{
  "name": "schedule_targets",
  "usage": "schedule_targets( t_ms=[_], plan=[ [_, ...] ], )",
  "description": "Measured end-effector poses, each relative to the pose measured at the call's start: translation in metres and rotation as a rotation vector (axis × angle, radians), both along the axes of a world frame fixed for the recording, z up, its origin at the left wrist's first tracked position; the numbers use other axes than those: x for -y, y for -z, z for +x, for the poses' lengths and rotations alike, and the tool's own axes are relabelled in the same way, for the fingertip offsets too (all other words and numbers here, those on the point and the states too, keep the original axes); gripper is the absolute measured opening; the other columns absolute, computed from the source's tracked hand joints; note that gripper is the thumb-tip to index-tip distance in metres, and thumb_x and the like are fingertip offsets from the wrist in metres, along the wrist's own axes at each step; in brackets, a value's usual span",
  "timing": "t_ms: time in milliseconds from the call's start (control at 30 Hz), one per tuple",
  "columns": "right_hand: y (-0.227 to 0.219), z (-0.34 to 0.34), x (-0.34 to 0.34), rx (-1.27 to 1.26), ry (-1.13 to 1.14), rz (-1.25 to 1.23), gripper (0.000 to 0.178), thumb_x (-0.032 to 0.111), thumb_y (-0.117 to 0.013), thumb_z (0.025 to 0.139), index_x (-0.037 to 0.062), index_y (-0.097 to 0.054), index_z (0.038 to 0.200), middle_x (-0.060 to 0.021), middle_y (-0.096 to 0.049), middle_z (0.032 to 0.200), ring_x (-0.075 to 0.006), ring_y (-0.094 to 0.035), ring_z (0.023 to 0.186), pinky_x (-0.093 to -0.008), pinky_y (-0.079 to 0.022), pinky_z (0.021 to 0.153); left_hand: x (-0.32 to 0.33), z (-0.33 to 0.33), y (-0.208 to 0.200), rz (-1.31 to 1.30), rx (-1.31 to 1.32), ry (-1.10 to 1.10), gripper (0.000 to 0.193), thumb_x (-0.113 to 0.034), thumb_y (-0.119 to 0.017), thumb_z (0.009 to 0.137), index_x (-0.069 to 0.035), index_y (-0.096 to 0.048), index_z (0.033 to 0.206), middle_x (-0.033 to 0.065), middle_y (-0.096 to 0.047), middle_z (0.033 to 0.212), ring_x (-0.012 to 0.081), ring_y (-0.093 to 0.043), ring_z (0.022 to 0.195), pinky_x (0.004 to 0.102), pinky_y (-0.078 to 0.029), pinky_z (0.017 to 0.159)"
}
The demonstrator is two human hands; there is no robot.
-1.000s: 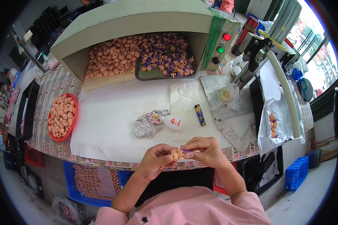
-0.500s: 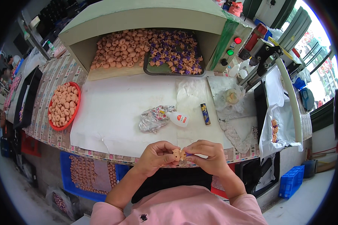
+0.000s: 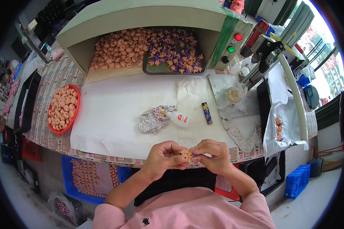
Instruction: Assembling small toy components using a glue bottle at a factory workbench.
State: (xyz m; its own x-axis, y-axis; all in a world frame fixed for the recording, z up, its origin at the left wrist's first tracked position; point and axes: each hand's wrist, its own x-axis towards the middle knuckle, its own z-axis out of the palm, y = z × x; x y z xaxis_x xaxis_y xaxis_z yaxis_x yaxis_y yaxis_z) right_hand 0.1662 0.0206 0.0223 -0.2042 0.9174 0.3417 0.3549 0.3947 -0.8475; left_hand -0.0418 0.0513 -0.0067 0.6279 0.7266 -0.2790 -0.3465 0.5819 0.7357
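At the front edge of the table, my left hand pinches a small peach-coloured doll head between thumb and fingers. My right hand grips a small purple-and-peach doll body, mostly hidden by the fingers. Head and body touch each other between the two hands. Beyond them on the white paper lie a small white glue bottle with a yellow tip, resting against a crumpled patterned cloth, and a dark blue and yellow tube.
A beige box-shaped cabinet covers a pile of doll heads and a black tray of purple doll bodies. A red basket of heads stands left. At right are a metal press and a foil-lined tray holding finished-looking figures.
Both hands have shifted slightly, and the doll head has turned and sits closer against the body. The table scene has moved slightly left and up in the picture.
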Motion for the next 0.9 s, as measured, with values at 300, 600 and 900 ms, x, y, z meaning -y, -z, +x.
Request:
schedule_targets(
  t_ms=[300,600,900],
  plan=[
    [-0.004,0.018,0.01,0.051,0.068,-0.012,0.029,0.002,-0.079,0.068,0.0023,-0.071,0.096,-0.0105,-0.071,0.087,-0.0207,-0.068,0.077,-0.0291,-0.052,0.068,0.002,0.021,0.006,-0.145,0.11,0.081,0.023,-0.009,-0.068,0.087,-0.001,-0.058,0.106,0.009,-0.066,0.093,0.0154,-0.068,0.081,0.0284,-0.061,0.07],
    [-0.116,0.117,-0.047,0.198,1.006,0.923,0.018,0.006,-0.055,0.094,-0.0004,-0.068,0.104,-0.0106,-0.066,0.108,-0.019,-0.063,0.096,-0.0294,-0.048,0.086,0.004,0.029,-0.008,-0.133,0.036,0.045,0.03,-0.015,-0.057,0.095,-0.002,-0.05,0.122,0.0092,-0.06,0.103,0.0144,-0.065,0.08,0.0275,-0.06,0.073],
    [-0.236,0.173,-0.119,-0.01,0.708,0.386,0.035,0.021,-0.057,0.094,0.0052,-0.059,0.125,-0.0151,-0.056,0.129,-0.0203,-0.054,0.111,-0.0275,-0.041,0.095,0.017,0.035,-0.009,-0.129,0.199,0.111,0.022,-0.011,-0.058,0.095,-0.006,-0.055,0.116,0.0117,-0.063,0.105,0.0049,-0.051,0.061,0.0166,-0.04,0.045]
  ],
)
